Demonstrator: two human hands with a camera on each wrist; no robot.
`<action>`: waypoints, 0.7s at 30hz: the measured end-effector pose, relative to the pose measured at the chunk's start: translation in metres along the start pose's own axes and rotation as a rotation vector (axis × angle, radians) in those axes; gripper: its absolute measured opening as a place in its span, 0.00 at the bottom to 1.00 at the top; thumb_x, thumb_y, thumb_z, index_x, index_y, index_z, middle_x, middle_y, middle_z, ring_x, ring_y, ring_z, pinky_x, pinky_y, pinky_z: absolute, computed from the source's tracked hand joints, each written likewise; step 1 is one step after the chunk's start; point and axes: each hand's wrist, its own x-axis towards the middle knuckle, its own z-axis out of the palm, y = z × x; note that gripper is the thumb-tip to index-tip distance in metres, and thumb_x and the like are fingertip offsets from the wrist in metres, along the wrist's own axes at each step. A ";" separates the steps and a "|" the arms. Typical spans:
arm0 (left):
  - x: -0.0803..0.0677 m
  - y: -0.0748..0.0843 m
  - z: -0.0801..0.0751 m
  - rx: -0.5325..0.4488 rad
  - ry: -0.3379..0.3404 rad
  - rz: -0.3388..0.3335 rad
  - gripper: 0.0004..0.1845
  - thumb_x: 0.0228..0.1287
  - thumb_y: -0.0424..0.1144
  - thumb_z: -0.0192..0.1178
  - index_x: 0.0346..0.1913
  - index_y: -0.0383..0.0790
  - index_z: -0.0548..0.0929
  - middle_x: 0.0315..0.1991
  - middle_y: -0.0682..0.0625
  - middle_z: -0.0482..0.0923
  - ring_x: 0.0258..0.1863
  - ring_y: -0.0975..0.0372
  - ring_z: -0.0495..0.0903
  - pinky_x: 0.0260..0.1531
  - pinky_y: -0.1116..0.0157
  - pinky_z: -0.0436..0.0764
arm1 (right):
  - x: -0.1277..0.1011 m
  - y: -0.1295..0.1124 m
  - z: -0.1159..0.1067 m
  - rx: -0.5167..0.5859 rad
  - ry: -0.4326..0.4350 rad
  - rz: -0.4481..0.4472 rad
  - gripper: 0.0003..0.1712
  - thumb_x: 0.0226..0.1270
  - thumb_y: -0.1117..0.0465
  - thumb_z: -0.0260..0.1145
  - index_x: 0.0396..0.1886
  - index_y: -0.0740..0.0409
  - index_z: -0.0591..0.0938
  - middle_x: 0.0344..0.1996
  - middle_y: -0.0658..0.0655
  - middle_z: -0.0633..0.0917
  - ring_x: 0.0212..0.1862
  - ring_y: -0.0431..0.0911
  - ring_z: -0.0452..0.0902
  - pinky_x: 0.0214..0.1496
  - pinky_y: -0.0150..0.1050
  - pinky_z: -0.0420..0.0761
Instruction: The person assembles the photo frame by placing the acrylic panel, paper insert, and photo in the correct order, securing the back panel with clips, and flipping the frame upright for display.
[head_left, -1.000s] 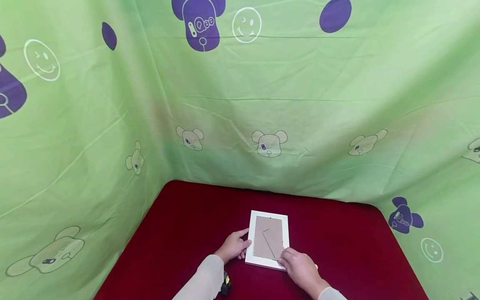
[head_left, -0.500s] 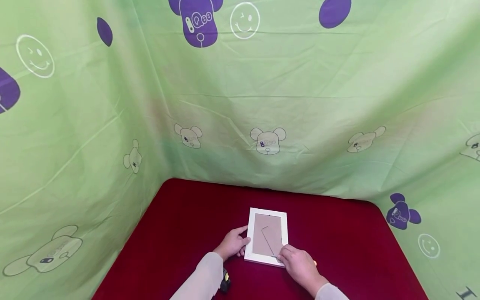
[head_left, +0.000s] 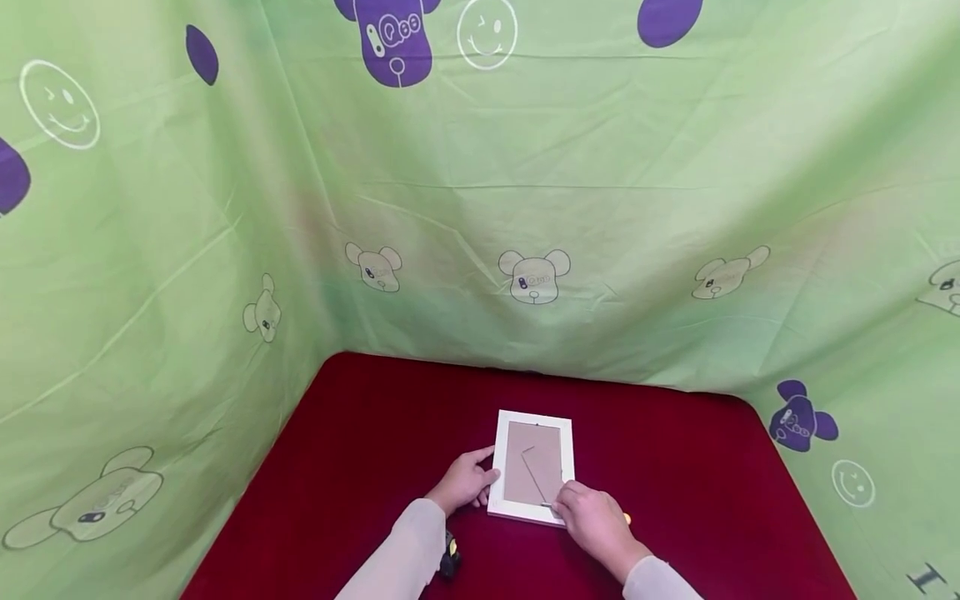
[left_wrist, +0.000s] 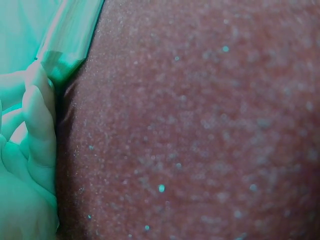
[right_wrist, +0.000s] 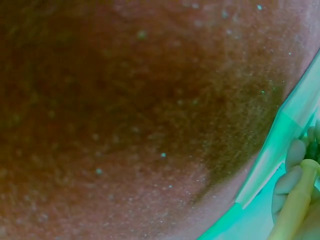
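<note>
A white picture frame (head_left: 493, 500) lies back side up on the red cloth, with a beige backing board (head_left: 517, 475). A thin bent wire stand (head_left: 535, 483) lies across that board. My left hand (head_left: 465, 482) holds the frame's left edge, thumb on the rim; its curled fingers meet a frame corner in the left wrist view. At the lower right corner, my right hand (head_left: 596, 521) grips a screwdriver with a yellow handle (right_wrist: 295, 205). Its metal tip (head_left: 547, 504) sits by the backing's lower edge. The fingers hide most of the shaft.
Red cloth (head_left: 675, 467) covers the table. A black and yellow object (head_left: 451, 557), partly hidden by the left sleeve (head_left: 408, 546), is near the front. Green patterned curtains (head_left: 525, 208) rise behind the table and at both sides.
The whole head view shifts slightly, so everything sits a little higher in the picture. Both hands keep nearly the same places on the frame, and the tip stays near the backing's lower edge.
</note>
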 end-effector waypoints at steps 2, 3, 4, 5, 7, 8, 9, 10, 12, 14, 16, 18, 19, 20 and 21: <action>0.001 0.000 -0.001 0.003 0.000 -0.005 0.29 0.68 0.35 0.60 0.70 0.35 0.67 0.14 0.49 0.74 0.10 0.64 0.74 0.10 0.68 0.75 | 0.002 -0.001 0.000 0.000 -0.013 0.015 0.13 0.50 0.59 0.77 0.19 0.43 0.80 0.23 0.36 0.74 0.22 0.32 0.72 0.22 0.36 0.73; 0.001 0.000 -0.001 0.004 0.001 0.001 0.29 0.68 0.34 0.60 0.70 0.34 0.67 0.14 0.49 0.74 0.09 0.63 0.74 0.10 0.67 0.75 | 0.002 -0.001 -0.001 -0.001 -0.020 0.023 0.13 0.50 0.59 0.77 0.19 0.43 0.80 0.23 0.35 0.74 0.22 0.32 0.72 0.22 0.36 0.73; 0.001 0.000 -0.001 0.007 0.000 -0.002 0.29 0.68 0.34 0.60 0.70 0.34 0.67 0.14 0.49 0.74 0.09 0.63 0.74 0.10 0.67 0.75 | 0.003 -0.002 -0.001 -0.001 -0.026 0.031 0.13 0.50 0.59 0.77 0.19 0.43 0.80 0.23 0.35 0.74 0.22 0.31 0.71 0.22 0.36 0.73; 0.001 0.000 0.000 0.011 0.000 -0.003 0.29 0.68 0.34 0.60 0.70 0.34 0.68 0.14 0.49 0.75 0.09 0.63 0.74 0.10 0.67 0.75 | 0.003 -0.002 -0.002 -0.002 -0.034 0.038 0.13 0.50 0.58 0.77 0.18 0.43 0.80 0.23 0.35 0.74 0.22 0.31 0.71 0.22 0.35 0.73; -0.001 0.000 0.000 0.015 -0.001 -0.004 0.29 0.68 0.34 0.60 0.70 0.33 0.67 0.14 0.49 0.75 0.09 0.63 0.74 0.10 0.67 0.75 | 0.002 -0.004 -0.003 -0.002 -0.047 0.053 0.13 0.51 0.58 0.77 0.18 0.43 0.80 0.23 0.35 0.74 0.22 0.31 0.71 0.22 0.35 0.73; -0.002 0.000 0.001 0.014 -0.002 -0.007 0.29 0.68 0.34 0.60 0.70 0.33 0.67 0.14 0.49 0.75 0.09 0.63 0.74 0.10 0.67 0.75 | 0.001 -0.005 -0.004 -0.003 -0.055 0.061 0.13 0.51 0.58 0.77 0.18 0.42 0.80 0.22 0.35 0.74 0.22 0.31 0.71 0.22 0.35 0.73; -0.002 0.000 0.001 0.011 -0.003 -0.008 0.29 0.68 0.34 0.60 0.70 0.33 0.67 0.13 0.49 0.74 0.09 0.63 0.73 0.10 0.67 0.75 | 0.001 -0.006 -0.005 -0.003 -0.063 0.069 0.12 0.51 0.58 0.76 0.18 0.42 0.80 0.22 0.35 0.74 0.22 0.32 0.72 0.22 0.35 0.73; -0.003 0.000 0.001 0.011 -0.005 -0.014 0.29 0.68 0.34 0.60 0.70 0.33 0.67 0.14 0.49 0.74 0.09 0.63 0.73 0.10 0.68 0.75 | 0.001 -0.007 -0.005 -0.004 -0.072 0.075 0.12 0.51 0.58 0.76 0.18 0.43 0.80 0.22 0.35 0.74 0.22 0.32 0.72 0.22 0.36 0.74; -0.004 0.001 0.002 0.006 -0.006 -0.018 0.29 0.68 0.33 0.60 0.70 0.33 0.67 0.14 0.49 0.74 0.09 0.63 0.73 0.10 0.68 0.74 | 0.002 -0.008 -0.007 -0.010 -0.091 0.087 0.12 0.51 0.58 0.76 0.18 0.42 0.80 0.22 0.35 0.74 0.23 0.32 0.73 0.23 0.36 0.74; -0.004 0.002 0.001 0.002 -0.003 -0.014 0.29 0.68 0.33 0.60 0.70 0.33 0.67 0.14 0.49 0.75 0.10 0.63 0.73 0.10 0.68 0.74 | 0.004 -0.009 -0.008 -0.019 -0.109 0.098 0.11 0.52 0.57 0.76 0.18 0.42 0.81 0.22 0.35 0.74 0.22 0.33 0.73 0.23 0.36 0.75; -0.003 0.003 0.001 0.006 0.003 -0.009 0.29 0.68 0.34 0.60 0.70 0.33 0.67 0.14 0.49 0.75 0.10 0.63 0.73 0.10 0.68 0.74 | 0.007 -0.009 -0.009 -0.025 -0.118 0.100 0.11 0.51 0.57 0.76 0.18 0.43 0.81 0.21 0.36 0.74 0.22 0.33 0.73 0.23 0.36 0.74; -0.002 0.003 0.000 0.011 0.008 -0.009 0.29 0.68 0.34 0.60 0.70 0.34 0.67 0.14 0.49 0.75 0.10 0.63 0.73 0.10 0.68 0.74 | 0.009 -0.009 -0.010 -0.035 -0.118 0.096 0.11 0.51 0.57 0.76 0.17 0.43 0.81 0.21 0.36 0.73 0.22 0.33 0.73 0.22 0.36 0.74; -0.002 0.003 0.000 0.014 0.012 -0.008 0.29 0.68 0.34 0.60 0.70 0.34 0.67 0.14 0.49 0.75 0.10 0.63 0.73 0.10 0.68 0.74 | 0.010 -0.010 -0.010 -0.038 -0.114 0.094 0.12 0.51 0.58 0.76 0.17 0.43 0.81 0.21 0.36 0.73 0.21 0.34 0.73 0.22 0.36 0.74; -0.001 0.003 0.000 0.017 0.013 -0.002 0.29 0.68 0.34 0.60 0.70 0.33 0.67 0.14 0.49 0.75 0.10 0.63 0.73 0.10 0.68 0.74 | 0.010 -0.010 -0.010 -0.044 -0.110 0.092 0.12 0.50 0.58 0.76 0.17 0.44 0.81 0.21 0.36 0.73 0.21 0.34 0.73 0.22 0.36 0.74; -0.001 0.003 0.000 0.020 0.012 -0.009 0.29 0.68 0.34 0.60 0.70 0.34 0.67 0.14 0.49 0.75 0.10 0.63 0.73 0.10 0.68 0.74 | 0.010 -0.010 -0.010 -0.047 -0.107 0.089 0.11 0.50 0.58 0.77 0.17 0.44 0.81 0.21 0.36 0.74 0.21 0.34 0.73 0.22 0.36 0.74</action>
